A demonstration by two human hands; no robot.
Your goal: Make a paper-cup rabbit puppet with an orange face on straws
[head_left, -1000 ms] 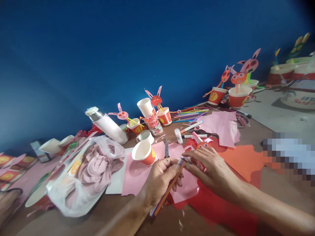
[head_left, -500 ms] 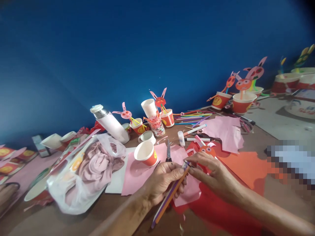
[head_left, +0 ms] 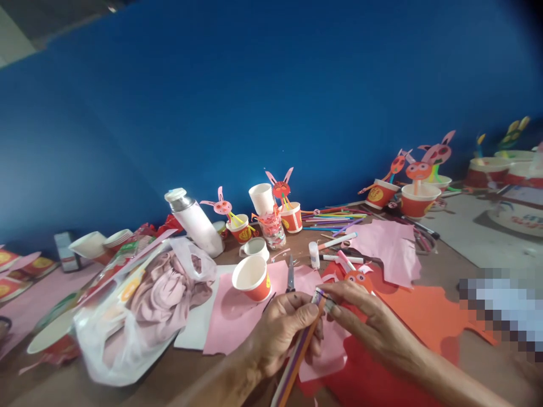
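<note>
My left hand [head_left: 285,330] is closed round a few long thin straws [head_left: 294,362], orange, purple and pale, lying side by side and slanting down toward me. At their upper end, something clear and shiny like tape [head_left: 318,295] wraps the tips. My right hand [head_left: 360,308] pinches that wrapped end between thumb and fingers. Just beyond my hands lie scissors [head_left: 291,277], blades pointing away, their handles partly hidden. A red and white paper cup [head_left: 251,278] stands on pink paper [head_left: 224,328] to the left. An orange paper face [head_left: 358,278] lies behind my right hand.
Left lies a plastic bag [head_left: 110,356] with pink cloth, near a white flask [head_left: 195,223]. Behind are a mug [head_left: 254,247], a glue stick [head_left: 314,255] and loose straws [head_left: 335,219]. Cups with paper figures [head_left: 419,200] stand right; red paper [head_left: 360,367] and orange paper [head_left: 424,316] lie nearer.
The view has tilted up a little, so the table things sit lower. My right fingers have shifted slightly at the wrapped end of the straws; both hands keep their hold.
</note>
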